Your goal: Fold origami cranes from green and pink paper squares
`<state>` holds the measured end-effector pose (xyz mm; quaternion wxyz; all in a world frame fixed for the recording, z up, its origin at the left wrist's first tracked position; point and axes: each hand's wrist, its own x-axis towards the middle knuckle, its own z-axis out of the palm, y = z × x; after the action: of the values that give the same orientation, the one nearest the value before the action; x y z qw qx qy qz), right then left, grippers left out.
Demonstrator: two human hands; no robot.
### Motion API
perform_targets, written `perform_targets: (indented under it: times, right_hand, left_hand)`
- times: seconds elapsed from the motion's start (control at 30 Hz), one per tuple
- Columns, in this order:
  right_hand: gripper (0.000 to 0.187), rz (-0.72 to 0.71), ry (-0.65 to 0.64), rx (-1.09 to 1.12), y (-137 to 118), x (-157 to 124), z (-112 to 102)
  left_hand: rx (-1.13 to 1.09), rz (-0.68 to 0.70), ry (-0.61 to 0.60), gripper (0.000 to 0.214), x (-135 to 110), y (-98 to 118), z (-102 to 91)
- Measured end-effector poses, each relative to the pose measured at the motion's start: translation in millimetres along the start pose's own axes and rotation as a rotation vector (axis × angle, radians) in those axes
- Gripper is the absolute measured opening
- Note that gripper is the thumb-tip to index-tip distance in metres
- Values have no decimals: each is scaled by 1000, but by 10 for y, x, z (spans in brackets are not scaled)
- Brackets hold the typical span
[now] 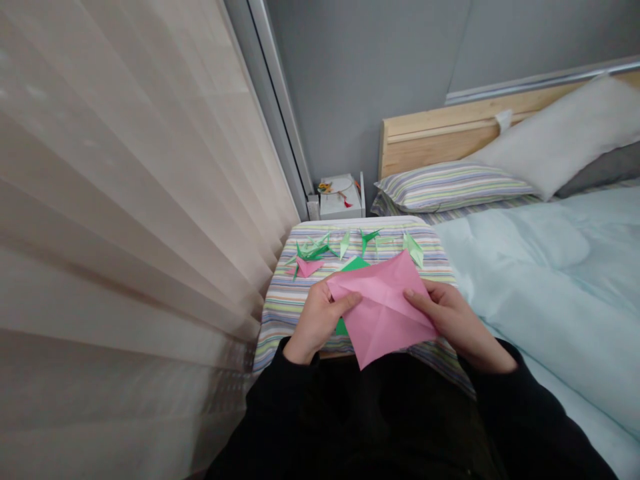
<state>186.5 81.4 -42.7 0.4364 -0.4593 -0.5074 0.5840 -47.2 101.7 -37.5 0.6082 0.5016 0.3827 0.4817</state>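
Observation:
A creased sheet of pink origami paper (385, 323) is spread out between my two hands, above the small table. My left hand (320, 317) pinches its left side, thumb on top. On the opposite side my right hand (445, 313) grips the sheet the same way, with the fingers hidden beneath. Partly covered by the pink sheet, green paper (356, 264) lies on the striped cloth (280, 313). Behind it are several folded green paper pieces (315, 249), a pale green one (413, 250) at the right, and a folded pink piece (309, 267) at the left.
A pleated curtain (150, 200) hangs close along the left. To the right is a bed with a pale blue quilt (550, 267), a striped pillow (455, 187) and a wooden headboard (440, 143). A small white cabinet (340, 212) with small items on top stands behind the table.

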Motion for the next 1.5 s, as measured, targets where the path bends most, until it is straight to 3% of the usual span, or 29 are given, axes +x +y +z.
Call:
perform_targets:
  times: [0.23, 0.43, 0.6, 0.73, 0.9, 1.03, 1.13, 1.23, 1.37, 1.5]
  right_hand:
    - [41, 120, 121, 248, -7, -15, -16]
    - [34, 157, 8, 376, -40, -27, 43]
    - [30, 48, -54, 359, 55, 39, 163]
    - [30, -129, 75, 261, 87, 97, 270]
    - [25, -237, 65, 178, 15, 91, 292]
    - [29, -230, 98, 110, -7, 106, 237]
    - [25, -349, 150, -71, -12, 131, 232]
    - [24, -434, 168, -244, -38, 136, 283]
    - [22, -455, 104, -304, -65, 122, 292]
    - [23, -449, 31, -206, -41, 115, 115]
  left_hand:
    - [-108, -51, 33, 38, -18, -17, -24]
    - [-212, -95, 4, 46, -25, 83, 30]
    - [-323, -221, -58, 39, -38, 12, 186]
    - [-296, -274, -82, 38, -41, -136, 301]
    - [-14, -54, -168, 34, 8, -152, 309]
    - [137, 87, -101, 34, 23, -40, 247]
    - [305, 163, -91, 40, 0, 69, 258]
    - [559, 263, -42, 25, -3, 137, 324]
    - [611, 275, 21, 27, 48, 128, 348]
    - [541, 202, -13, 35, 82, 153, 224]
